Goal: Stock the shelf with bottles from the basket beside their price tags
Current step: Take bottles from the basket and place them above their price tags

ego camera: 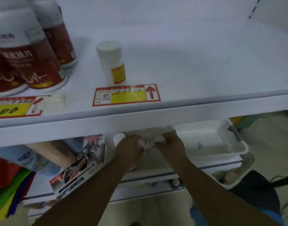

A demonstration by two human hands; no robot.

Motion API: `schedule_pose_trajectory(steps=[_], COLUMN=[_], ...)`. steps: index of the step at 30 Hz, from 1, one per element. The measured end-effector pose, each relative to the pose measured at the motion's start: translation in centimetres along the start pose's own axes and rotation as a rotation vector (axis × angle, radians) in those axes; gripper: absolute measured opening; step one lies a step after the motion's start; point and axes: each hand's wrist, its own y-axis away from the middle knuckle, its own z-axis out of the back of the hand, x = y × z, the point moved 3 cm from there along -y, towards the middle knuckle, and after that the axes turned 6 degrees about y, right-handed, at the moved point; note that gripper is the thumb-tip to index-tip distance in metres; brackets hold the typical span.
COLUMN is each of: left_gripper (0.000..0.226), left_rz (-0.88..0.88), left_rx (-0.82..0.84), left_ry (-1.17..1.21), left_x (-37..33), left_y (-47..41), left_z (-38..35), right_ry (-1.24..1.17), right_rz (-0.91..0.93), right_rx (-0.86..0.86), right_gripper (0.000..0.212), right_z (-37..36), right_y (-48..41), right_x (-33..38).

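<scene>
Risk: left hand (128, 148) and right hand (171, 145) both clench blurred white items (147, 142); shelf lip (140, 122) just above may knock them loose.

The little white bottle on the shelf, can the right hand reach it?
Probably, once it comes out: the right hand is down at the basket under the shelf, and nothing stands right of the white bottle.

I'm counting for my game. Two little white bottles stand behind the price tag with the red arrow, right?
No, only one little white bottle stands behind the price tag with the red arrow; the head view shows it alone there.
</scene>
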Motion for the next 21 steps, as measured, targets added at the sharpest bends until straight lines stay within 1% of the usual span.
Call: schedule_pose_trajectory(steps=[1, 2, 4, 6, 8, 9, 10, 12, 14, 16, 19, 21], left_gripper=[0.034, 0.026, 0.003, 0.012, 0.005, 0.003, 0.011, 0.024, 0.026, 0.034, 0.046, 0.05], left_rz=[-0.006, 0.0, 0.031, 0.073, 0.111, 0.1, 0.081, 0.032, -0.036, -0.055, -0.078, -0.128], left_rx=[-0.01, -0.007, -0.023, -0.014, -0.011, -0.02, -0.04, -0.082, -0.115, -0.143, -0.093, -0.066], left_ry=[0.119, 0.221, 0.418, 0.672, 0.988, 1.114, 1.196, 1.273, 1.348, 1.474, 1.657, 1.679], left_x=[-0.5, -1.3, -2.7, -3.8, -5.5, -6.4, -7.5, -9.5, -11.3, -12.7, -14.8, -16.1], left_y=[0.9, 2.3, 5.1, 8.0, 11.1, 12.5, 13.8, 16.0, 17.8, 19.3, 21.4, 22.5], left_z=[0.8, 2.0, 3.9, 5.0, 5.8, 6.3, 6.8, 7.9, 8.9, 9.7, 10.2, 10.3], right_ry=[-0.129, -0.241, -0.406, -0.604, -0.766, -0.794, -0.82, -0.894, -0.963, -1.075, -1.238, -1.245], right_rz=[-0.028, -0.054, -0.071, -0.077, -0.048, -0.006, 0.021, 0.049, 0.07, 0.048, -0.055, -0.066], right_rx=[0.024, 0.064, 0.185, 0.294, 0.423, 0.482, 0.53, 0.583, 0.626, 0.669, 0.732, 0.755], right_gripper=[0.028, 0.028, 0.019, 0.012, 0.005, 0.01, 0.017, 0.025, 0.027, 0.025, 0.028, 0.028], right_z=[1.4, 2.7, 4.9, 6.8, 8.3, 8.9, 9.7, 11.1, 12.5, 13.7, 15.0, 15.8], right_y=[0.7, 1.5, 3.8, 6.3, 8.5, 9.5, 10.5, 11.9, 13.2, 14.5, 16.3, 17.5], right_x=[0.4, 0.9, 1.9, 3.0, 4.4, 5.3, 6.2, 7.9, 9.3, 10.5, 11.8, 12.3])
